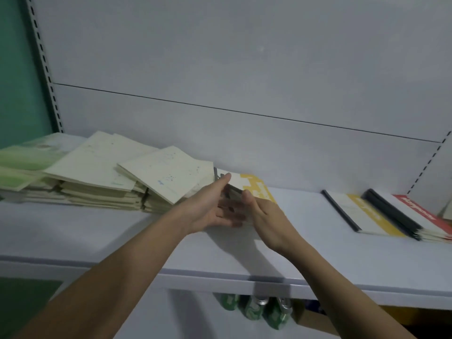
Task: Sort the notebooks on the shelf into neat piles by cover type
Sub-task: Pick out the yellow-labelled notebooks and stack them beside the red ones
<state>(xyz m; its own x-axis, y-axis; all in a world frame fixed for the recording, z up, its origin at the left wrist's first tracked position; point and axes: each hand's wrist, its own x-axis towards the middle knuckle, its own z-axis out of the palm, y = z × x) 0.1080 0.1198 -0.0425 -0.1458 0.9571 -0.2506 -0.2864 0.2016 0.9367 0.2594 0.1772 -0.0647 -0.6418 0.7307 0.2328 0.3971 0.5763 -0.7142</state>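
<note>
Yellow-and-white covers mark the small stack of notebooks [247, 185] lying flat on the shelf [97, 231], directly ahead of both hands and just right of the slumped cream pile [117, 177], its long axis running away toward the back panel. The left hand [212, 206] holds the stack's near-left edge, fingers mostly straight and thumb up along the dark spine, while the right hand [266, 216] closes on the near-right edge, seemingly pinching it (blur hides the fingertips). The matching yellow notebook [362, 214] lies well apart to the right, beside the red-covered pile [420, 216], nearer the right hand.
</note>
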